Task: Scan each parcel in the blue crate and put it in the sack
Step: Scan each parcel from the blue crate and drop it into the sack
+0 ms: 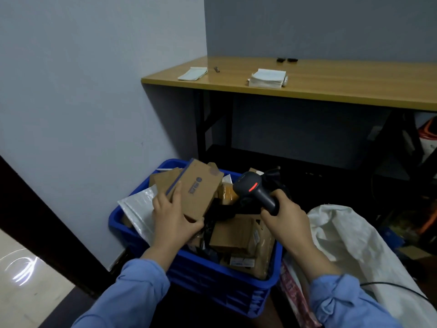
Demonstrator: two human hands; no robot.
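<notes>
The left hand (pixel 176 218) grips a flat cardboard parcel (pixel 198 188), fingers curled round its near end, holding it tilted above the heap in the blue crate (pixel 212 268). The right hand (pixel 287 221) is wrapped round the handle of the scanner (pixel 254 189), whose head sits just beside the parcel. No shipping label shows on the upturned face, only a printed logo, so the scanner may read nothing. If so, the parcel could reach the sack (pixel 350 233) unscanned. The one-handed hold at one end is also weak. A slip would drop the parcel back among the unscanned parcels, or knock the white mailer (pixel 139 209) over the rim.
</notes>
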